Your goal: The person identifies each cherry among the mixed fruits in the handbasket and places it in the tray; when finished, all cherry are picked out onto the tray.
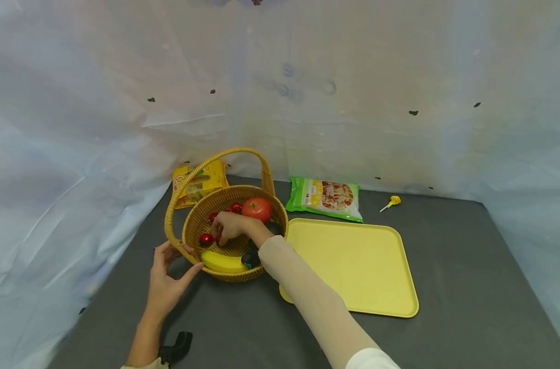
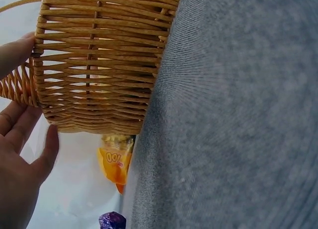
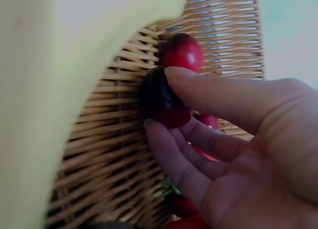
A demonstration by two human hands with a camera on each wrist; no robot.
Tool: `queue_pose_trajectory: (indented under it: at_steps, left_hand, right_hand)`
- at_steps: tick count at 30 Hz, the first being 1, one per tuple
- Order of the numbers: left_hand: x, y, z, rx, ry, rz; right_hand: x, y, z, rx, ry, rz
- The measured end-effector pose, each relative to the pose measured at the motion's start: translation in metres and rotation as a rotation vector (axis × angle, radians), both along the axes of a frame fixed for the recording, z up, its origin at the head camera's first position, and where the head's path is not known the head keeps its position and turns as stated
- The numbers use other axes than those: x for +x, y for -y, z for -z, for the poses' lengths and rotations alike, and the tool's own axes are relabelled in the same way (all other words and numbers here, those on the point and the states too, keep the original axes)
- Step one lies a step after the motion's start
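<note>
Right sleeve: pale sleeve [image 1: 317, 302] nearest the camera, reaching from the lower edge into the basket [image 1: 194, 225].
Right hand: right hand [image 1: 231, 225] is inside the basket; in the right wrist view thumb and fingers [image 3: 169, 149] are curled round a dark red cherry [image 3: 161, 100], pinching it against the woven wall.
Left hand: left hand [image 1: 166, 279] lies open against the basket's near outer rim, fingers [image 2: 47, 149] straight and touching the weave.
Step in hand: judged to be the grasp of one small fruit, with the basket steadied.
Next move: likely calls for a clean lift past the banana [image 1: 222, 262] just below the fingers, without squeezing the cherry.
Other fruit: red apple [image 1: 257, 209] beyond the fingers; more cherries beside them.
Tray: yellow tray [image 1: 381, 287] to the right of the fingers, touching the basket or just beside it.
Table: dark grey table [image 1: 469, 256] also carries a green packet [image 1: 326, 197], an orange packet [image 1: 213, 179] and a small yellow lollipop [image 1: 393, 201].
Room: pale plastic sheeting [image 1: 77, 128] walls the table on three sides.
</note>
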State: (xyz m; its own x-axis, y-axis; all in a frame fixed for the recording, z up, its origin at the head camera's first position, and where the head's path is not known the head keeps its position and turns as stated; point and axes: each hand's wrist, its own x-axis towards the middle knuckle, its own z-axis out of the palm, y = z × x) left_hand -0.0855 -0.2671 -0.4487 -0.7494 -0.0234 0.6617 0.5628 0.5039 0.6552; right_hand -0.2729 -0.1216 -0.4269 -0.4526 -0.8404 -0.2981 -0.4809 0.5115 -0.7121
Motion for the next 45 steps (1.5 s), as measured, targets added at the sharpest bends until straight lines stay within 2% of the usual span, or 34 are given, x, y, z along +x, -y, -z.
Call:
queue_pose_trajectory:
  at_steps: [3, 6, 9, 11, 13, 15, 19, 21, 26, 31, 36, 42, 45]
  left_hand:
    - [0.001, 0.000, -0.001, 0.014, 0.008, 0.004]
    - [-0.001, -0.001, 0.000, 0.037, 0.009, 0.021]
    - [-0.005, -0.002, 0.003, 0.053, 0.013, 0.034]
    - [-0.006, -0.003, 0.004, 0.063, 0.013, 0.040]
    - [-0.007, -0.004, 0.004, 0.066, 0.009, 0.039]
    - [-0.006, -0.005, 0.004, 0.065, 0.008, 0.035]
    - [-0.003, -0.005, 0.004, 0.061, 0.019, 0.022]
    - [-0.002, -0.003, 0.007, 0.065, 0.027, 0.012]
    - [-0.007, 0.007, 0.022, 0.087, 0.048, -0.005]
    - [-0.011, 0.014, 0.030, 0.084, 0.055, -0.005]
    - [-0.008, 0.012, 0.025, 0.078, 0.063, -0.014]
    - [0.001, 0.000, 0.003, 0.066, 0.095, -0.036]
    - [-0.002, 0.005, 0.012, 0.071, 0.108, -0.034]
  right_hand:
    - [-0.001, -0.010, -0.011, -0.096, 0.009, -0.019]
    - [-0.004, -0.033, -0.029, -0.231, 0.024, -0.053]
    - [-0.008, -0.074, -0.044, -0.370, 0.026, -0.061]
    - [-0.009, -0.109, -0.049, -0.447, 0.038, -0.025]
    - [-0.011, -0.144, -0.047, -0.505, 0.038, 0.038]
    - [-0.012, -0.178, -0.041, -0.537, 0.069, 0.137]
    - [-0.014, -0.229, -0.016, -0.556, 0.126, 0.326]
    - [-0.014, -0.242, 0.001, -0.534, 0.118, 0.369]
    - [-0.013, -0.248, 0.035, -0.434, -0.003, 0.359]
    - [-0.008, -0.238, 0.047, -0.431, -0.086, 0.382]
    - [-0.003, -0.230, 0.049, -0.407, -0.091, 0.398]
    - [-0.002, -0.228, 0.051, -0.387, -0.093, 0.421]
    - [-0.002, -0.230, 0.052, -0.398, -0.100, 0.384]
